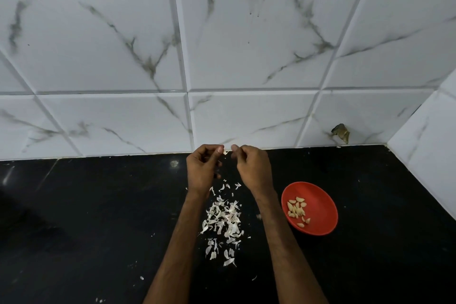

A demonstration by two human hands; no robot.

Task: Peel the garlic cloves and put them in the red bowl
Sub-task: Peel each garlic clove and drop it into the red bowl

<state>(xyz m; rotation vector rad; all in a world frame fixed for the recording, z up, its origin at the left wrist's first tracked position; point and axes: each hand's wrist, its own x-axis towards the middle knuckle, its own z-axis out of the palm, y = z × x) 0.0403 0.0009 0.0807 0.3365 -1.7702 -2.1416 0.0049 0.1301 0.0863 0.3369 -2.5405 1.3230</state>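
Head view: left hand point(201, 170) and right hand point(251, 168) together pinch one garlic clove point(225, 152) above the peels point(223, 222).

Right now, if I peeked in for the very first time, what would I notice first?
Probably the red bowl on the right of the black counter, with peeled cloves inside. Then the left hand and right hand near the wall, their fingers pinching a garlic clove between them, above a heap of white skins.
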